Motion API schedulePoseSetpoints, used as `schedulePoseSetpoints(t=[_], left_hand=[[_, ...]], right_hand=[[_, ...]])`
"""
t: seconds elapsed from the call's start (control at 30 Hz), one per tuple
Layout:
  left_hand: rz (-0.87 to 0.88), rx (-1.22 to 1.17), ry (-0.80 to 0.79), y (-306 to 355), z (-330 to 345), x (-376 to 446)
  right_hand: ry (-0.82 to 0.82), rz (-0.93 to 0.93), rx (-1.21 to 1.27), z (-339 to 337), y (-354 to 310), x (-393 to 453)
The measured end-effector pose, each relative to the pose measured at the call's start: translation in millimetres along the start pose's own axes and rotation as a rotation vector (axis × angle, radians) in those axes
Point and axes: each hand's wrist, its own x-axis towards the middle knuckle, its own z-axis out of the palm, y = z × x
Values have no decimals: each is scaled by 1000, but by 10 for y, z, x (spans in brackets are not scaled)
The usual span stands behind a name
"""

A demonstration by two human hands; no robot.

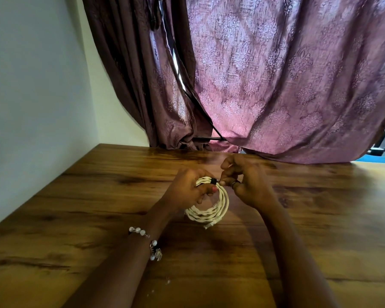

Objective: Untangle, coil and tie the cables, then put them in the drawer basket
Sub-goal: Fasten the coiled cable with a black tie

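A cream-white cable (218,207) is wound into a round coil, held upright just above the wooden table (76,207). Its clear plug (210,225) hangs at the coil's lower edge. My left hand (187,190) grips the coil's upper left part, thumb across the strands. A black tie (213,181) wraps the strands at the top of the coil. My right hand (247,183), with a ring on one finger, pinches the tie's end just right of the coil. No basket or drawer shows in the head view.
A purple patterned curtain (287,85) hangs behind the table's far edge, its hem resting on the tabletop. A pale wall (31,85) runs along the table's left side. My left wrist wears a beaded bracelet (147,241).
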Motion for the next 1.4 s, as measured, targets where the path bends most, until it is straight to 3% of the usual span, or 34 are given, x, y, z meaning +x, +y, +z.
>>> schedulePoseSetpoints(t=[0.23, 0.83, 1.0, 1.2, 1.4], left_hand=[[35, 81, -14, 20, -5, 14], [90, 163, 38, 24, -14, -14], [79, 115, 68, -4, -14, -5], [75, -10, 143, -67, -34, 20], [70, -101, 107, -95, 13, 41]], right_hand=[[-30, -52, -108, 17, -12, 15], [-45, -32, -69, 65, 15, 27], [-8, 22, 2, 101, 15, 41], [87, -93, -72, 207, -33, 57], [64, -145, -66, 115, -48, 36]])
